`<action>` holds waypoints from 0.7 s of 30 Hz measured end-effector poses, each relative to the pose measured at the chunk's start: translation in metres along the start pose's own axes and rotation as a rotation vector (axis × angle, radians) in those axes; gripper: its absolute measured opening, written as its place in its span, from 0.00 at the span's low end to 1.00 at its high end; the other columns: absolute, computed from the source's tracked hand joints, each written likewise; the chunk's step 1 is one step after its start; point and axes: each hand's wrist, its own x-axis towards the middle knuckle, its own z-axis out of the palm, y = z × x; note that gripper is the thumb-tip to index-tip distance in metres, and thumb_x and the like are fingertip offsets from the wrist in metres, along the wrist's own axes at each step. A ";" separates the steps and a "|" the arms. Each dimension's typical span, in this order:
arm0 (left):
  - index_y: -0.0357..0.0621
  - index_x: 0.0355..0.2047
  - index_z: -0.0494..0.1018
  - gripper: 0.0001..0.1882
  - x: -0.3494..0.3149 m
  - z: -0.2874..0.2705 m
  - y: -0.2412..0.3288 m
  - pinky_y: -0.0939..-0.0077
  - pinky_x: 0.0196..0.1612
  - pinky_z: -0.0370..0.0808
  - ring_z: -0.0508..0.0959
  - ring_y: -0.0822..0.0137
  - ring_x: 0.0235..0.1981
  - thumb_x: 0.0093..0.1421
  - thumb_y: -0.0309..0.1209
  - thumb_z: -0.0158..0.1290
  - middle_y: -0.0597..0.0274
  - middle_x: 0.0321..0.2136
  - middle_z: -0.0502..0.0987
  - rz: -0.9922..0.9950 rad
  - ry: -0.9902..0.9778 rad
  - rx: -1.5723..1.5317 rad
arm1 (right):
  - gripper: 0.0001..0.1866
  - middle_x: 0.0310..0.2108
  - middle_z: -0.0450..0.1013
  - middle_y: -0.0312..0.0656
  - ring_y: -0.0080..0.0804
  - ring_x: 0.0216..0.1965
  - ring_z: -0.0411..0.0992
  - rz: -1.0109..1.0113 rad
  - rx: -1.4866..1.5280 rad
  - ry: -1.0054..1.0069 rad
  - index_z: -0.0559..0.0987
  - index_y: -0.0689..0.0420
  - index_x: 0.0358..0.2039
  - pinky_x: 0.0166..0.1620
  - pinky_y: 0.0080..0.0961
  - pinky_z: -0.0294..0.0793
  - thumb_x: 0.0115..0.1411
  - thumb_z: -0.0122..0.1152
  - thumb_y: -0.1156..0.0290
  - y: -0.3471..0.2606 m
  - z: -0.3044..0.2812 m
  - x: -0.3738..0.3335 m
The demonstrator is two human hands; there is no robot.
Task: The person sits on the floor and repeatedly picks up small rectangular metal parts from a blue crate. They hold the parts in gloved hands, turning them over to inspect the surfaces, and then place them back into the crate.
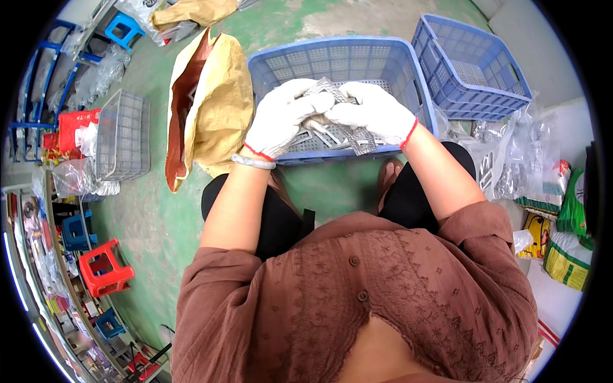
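Green, worn floor (150,210) runs through the middle of the frame, with crowded shelves (54,274) bending along the lower left edge. Around the work stand three crates: a blue front crate (332,43) at upper centre, a second blue crate (482,96) just beside it at upper right, and a grey crate (124,137) at left. One yellow sack (223,102), its mouth gaping to a reddish-brown lining, stands close along the front crate's left side and fills the space there. One red stool (105,268) is at lower left; one blue stool (123,29) is at upper left. Clear plastic bags (511,153) crowd the right side, near a green package (573,201).

Two white gloves with red cuffs cover the hands, which meet over the front crate and block the view of its middle. Left hand (284,121) and right hand (378,113) are both curled inward, fingers bent around grey perforated pieces (363,142) at upper centre, one end hanging below the right hand. Their exact number cannot be told, as the gloves overlap them. More light-grey frames (311,142) show beneath, inside the front crate.
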 end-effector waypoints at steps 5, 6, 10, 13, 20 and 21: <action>0.29 0.54 0.69 0.19 0.004 -0.016 -0.011 0.70 0.41 0.80 0.80 0.66 0.35 0.66 0.28 0.54 0.54 0.42 0.78 0.083 -0.037 -0.257 | 0.21 0.35 0.74 0.37 0.22 0.35 0.69 -0.059 0.142 0.034 0.80 0.59 0.46 0.36 0.23 0.72 0.62 0.63 0.55 -0.001 -0.014 0.008; 0.28 0.54 0.69 0.19 0.004 -0.016 -0.011 0.69 0.42 0.80 0.80 0.66 0.35 0.66 0.28 0.54 0.54 0.42 0.78 0.090 -0.016 -0.312 | 0.22 0.35 0.73 0.36 0.22 0.35 0.69 0.005 0.333 0.108 0.80 0.57 0.48 0.34 0.24 0.72 0.63 0.62 0.53 -0.004 -0.012 0.010; 0.30 0.52 0.69 0.16 0.004 -0.018 -0.013 0.63 0.46 0.81 0.81 0.58 0.39 0.66 0.24 0.53 0.50 0.44 0.77 0.163 0.027 -0.419 | 0.23 0.36 0.71 0.35 0.23 0.35 0.70 0.195 0.717 0.234 0.78 0.56 0.52 0.27 0.27 0.73 0.66 0.59 0.52 -0.007 -0.018 0.009; 0.30 0.55 0.66 0.19 0.005 -0.020 -0.016 0.60 0.48 0.80 0.80 0.54 0.42 0.65 0.22 0.52 0.47 0.47 0.75 0.260 0.023 -0.482 | 0.21 0.40 0.74 0.35 0.24 0.30 0.70 0.182 0.811 0.190 0.77 0.57 0.55 0.27 0.27 0.73 0.67 0.57 0.58 0.000 -0.015 0.011; 0.32 0.56 0.66 0.21 0.004 -0.010 -0.017 0.59 0.50 0.80 0.80 0.52 0.46 0.63 0.20 0.52 0.48 0.51 0.73 0.278 0.127 -0.397 | 0.19 0.40 0.75 0.35 0.21 0.26 0.69 0.095 0.778 0.201 0.76 0.58 0.56 0.25 0.22 0.73 0.69 0.52 0.64 0.002 -0.007 0.003; 0.32 0.57 0.66 0.21 0.003 -0.009 -0.015 0.59 0.51 0.80 0.79 0.52 0.47 0.62 0.20 0.52 0.48 0.51 0.73 0.270 0.126 -0.377 | 0.19 0.38 0.74 0.35 0.20 0.25 0.69 0.103 0.762 0.188 0.76 0.58 0.56 0.24 0.22 0.72 0.69 0.52 0.64 0.004 -0.008 0.004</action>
